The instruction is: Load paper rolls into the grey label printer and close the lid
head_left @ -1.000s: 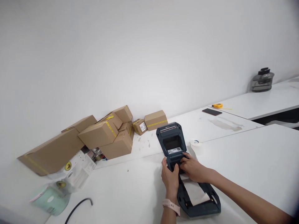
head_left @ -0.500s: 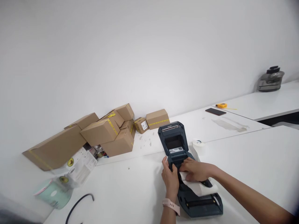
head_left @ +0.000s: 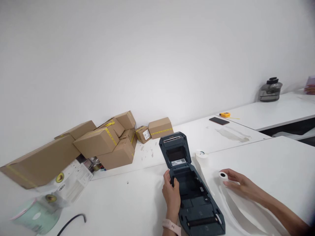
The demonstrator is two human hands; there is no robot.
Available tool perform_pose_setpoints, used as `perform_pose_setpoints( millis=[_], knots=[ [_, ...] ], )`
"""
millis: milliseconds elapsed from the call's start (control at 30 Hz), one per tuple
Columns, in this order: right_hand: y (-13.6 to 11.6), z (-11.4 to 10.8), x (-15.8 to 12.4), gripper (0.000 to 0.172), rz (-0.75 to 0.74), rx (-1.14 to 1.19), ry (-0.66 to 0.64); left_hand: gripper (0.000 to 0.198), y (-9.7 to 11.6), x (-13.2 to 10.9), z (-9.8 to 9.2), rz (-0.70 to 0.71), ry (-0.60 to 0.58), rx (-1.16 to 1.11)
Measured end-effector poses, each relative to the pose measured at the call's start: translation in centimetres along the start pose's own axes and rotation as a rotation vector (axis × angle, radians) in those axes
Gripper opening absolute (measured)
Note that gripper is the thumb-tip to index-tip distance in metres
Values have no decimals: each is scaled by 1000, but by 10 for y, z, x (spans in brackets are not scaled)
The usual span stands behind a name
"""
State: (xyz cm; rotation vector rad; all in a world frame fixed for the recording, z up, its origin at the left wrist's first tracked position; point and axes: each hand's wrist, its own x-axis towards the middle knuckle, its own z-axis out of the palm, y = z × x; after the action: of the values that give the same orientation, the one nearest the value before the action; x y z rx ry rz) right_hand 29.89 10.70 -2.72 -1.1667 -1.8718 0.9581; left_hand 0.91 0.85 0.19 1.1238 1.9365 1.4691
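A dark blue label printer point(head_left: 194, 196) lies open on the white table point(head_left: 128, 203), its lid point(head_left: 175, 150) standing up and its inner bay bare. My left hand point(head_left: 171, 195) grips the printer's left side near the hinge. My right hand point(head_left: 237, 183) rests on the table to the right of the printer, fingers closed around a small white paper roll point(head_left: 223, 175). A loose strip of white paper point(head_left: 236, 206) trails from that roll toward me. A second white roll point(head_left: 202, 156) stands just right of the lid.
Several taped cardboard boxes point(head_left: 98, 142) are piled against the wall at left, with plastic-wrapped packets point(head_left: 71, 180) and a black cable point(head_left: 71, 221) in front. A phone point(head_left: 219, 121) and yellow tape measure point(head_left: 224, 114) lie farther back; a dark appliance point(head_left: 270, 89) stands at far right, where another person's hand point(head_left: 309, 88) shows.
My right hand has lifted the paper roll out of the printer and carried it to the table on the right, the strip trailing. My left hand stays on the printer's side.
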Motion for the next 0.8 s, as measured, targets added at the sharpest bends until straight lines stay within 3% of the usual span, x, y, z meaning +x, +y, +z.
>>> perform_pose_setpoints(
  millis=[167,333,433,500,600,667,800],
  knots=[
    [25,15,7,63,44,90,-79,42,-3,1,1,14,7,2],
    [37,-3,15,73,138,208,-57,38,-3,3,0,16,-17,64],
    [30,-16,43,71,148,163,-68,35,-2,3,0,36,-16,68],
    [21,-15,70,78,126,124,-62,34,-1,3,0,56,0,81],
    [8,1,107,88,118,108,-82,31,0,1,-1,72,2,127],
    [2,14,122,85,115,126,-109,29,0,1,-1,71,-1,134],
    [0,27,129,76,116,187,-132,25,-1,1,-1,77,27,100]
  ],
)
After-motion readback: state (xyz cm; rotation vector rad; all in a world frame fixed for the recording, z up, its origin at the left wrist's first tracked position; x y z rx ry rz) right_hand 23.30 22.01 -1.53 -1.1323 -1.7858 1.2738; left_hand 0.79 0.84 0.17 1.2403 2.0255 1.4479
